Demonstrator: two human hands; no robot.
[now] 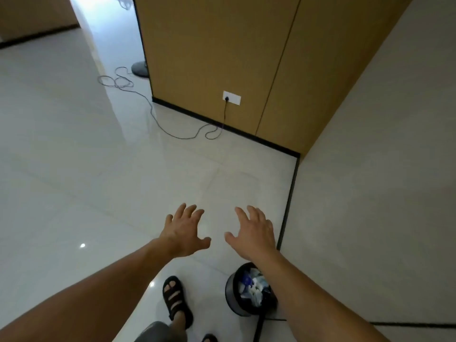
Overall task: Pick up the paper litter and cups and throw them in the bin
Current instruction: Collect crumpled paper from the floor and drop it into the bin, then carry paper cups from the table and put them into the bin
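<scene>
Glossy tile floor point(98, 169) bare of litter; bin point(230, 292) full of light, crushable paper. Your left hand point(183, 234) and right hand point(254, 234): fingers spread, empty.

No readable text

Nothing legible shows: the white socket point(231, 97) on the wood panel point(209, 53) is blank, and the scraps in the bin point(232, 292) show only blue and white patches, too blurred to read.

Both bare arms reach forward side by side, the left hand point(183, 232) and right hand point(254, 230) palm-down, fingers point(191, 211) spread wide and empty, thumbs pointing toward each other.
</scene>
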